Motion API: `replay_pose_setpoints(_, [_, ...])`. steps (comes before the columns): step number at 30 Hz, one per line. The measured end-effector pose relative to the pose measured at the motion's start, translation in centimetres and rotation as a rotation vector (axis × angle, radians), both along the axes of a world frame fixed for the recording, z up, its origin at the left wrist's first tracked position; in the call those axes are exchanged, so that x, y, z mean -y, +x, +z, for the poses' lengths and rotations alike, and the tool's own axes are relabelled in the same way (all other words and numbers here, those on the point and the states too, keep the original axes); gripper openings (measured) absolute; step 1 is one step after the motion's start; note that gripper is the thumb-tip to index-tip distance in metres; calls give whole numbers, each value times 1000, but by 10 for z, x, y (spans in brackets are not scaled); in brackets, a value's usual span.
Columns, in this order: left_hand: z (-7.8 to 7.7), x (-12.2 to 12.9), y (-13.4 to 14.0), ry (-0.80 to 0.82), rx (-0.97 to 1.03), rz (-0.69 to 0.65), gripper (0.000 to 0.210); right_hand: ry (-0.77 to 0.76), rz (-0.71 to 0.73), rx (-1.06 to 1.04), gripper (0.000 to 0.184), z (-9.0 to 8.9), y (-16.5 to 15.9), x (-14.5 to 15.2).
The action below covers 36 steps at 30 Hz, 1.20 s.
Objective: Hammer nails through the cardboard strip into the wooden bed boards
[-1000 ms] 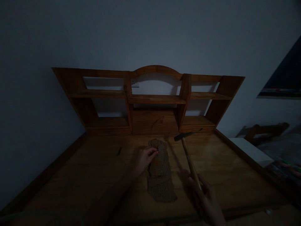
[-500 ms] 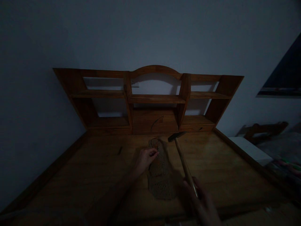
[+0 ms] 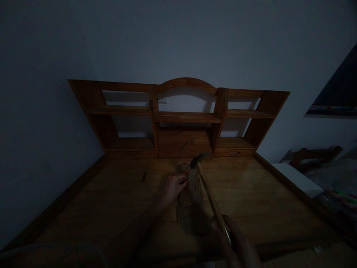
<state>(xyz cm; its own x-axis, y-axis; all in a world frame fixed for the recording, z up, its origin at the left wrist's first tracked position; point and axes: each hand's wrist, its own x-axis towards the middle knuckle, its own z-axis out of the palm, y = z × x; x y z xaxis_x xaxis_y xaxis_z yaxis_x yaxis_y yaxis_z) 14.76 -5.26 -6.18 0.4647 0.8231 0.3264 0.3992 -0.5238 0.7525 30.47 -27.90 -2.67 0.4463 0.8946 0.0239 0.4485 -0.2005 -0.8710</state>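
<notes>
In the dim head view a rough brown slab [image 3: 185,216], like a piece of bark or old wood, lies lengthwise on the wooden desk top [image 3: 119,197]. My left hand [image 3: 174,186] is over its far part, thumb and fingertips pinched together; whatever is between them is too small and dark to make out. My right hand [image 3: 232,238] is wrapped round the wooden handle of a hammer [image 3: 208,190]. The hammer's dark head hangs just beyond and to the right of my left fingertips, above the slab's far end.
A wooden shelf unit [image 3: 189,117] stands along the desk's back against the wall. A small dark object [image 3: 144,176] lies left of the slab. To the right are a white surface [image 3: 295,178] and a wooden chair back [image 3: 315,156].
My right hand has swung the hammer, bringing its head left and closer to my left hand. My left hand keeps its pinch over the slab. The view has shifted slightly.
</notes>
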Motion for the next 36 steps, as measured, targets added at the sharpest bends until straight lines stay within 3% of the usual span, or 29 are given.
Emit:
replay_pose_setpoints(6, [10,4,1,3,-39,30,20,-101,139,111,61,-16,-1,0])
replay_pose_setpoints(10, [5,0,3,-11,-22,34,21,-45,18,133,65,-8,-8,1])
replay_pose_setpoints(14, [-3,-3,3,-11,-40,79,27,-34,84,85,65,0,-5,3])
replay_pose_setpoints(19, [-4,-4,2,-41,11,51,27,5,25,168,61,-18,-6,5])
replay_pose_setpoints(23, [-4,-4,-1,-4,-19,19,23,-61,-23,210,61,-28,-16,5])
replay_pose_setpoints(30, [-15,-8,2,-46,34,28,25,-11,-16,221,59,-15,-15,6])
replay_pose_setpoints(36, [-11,-7,1,-24,2,19,24,-60,46,192,61,-17,-15,7])
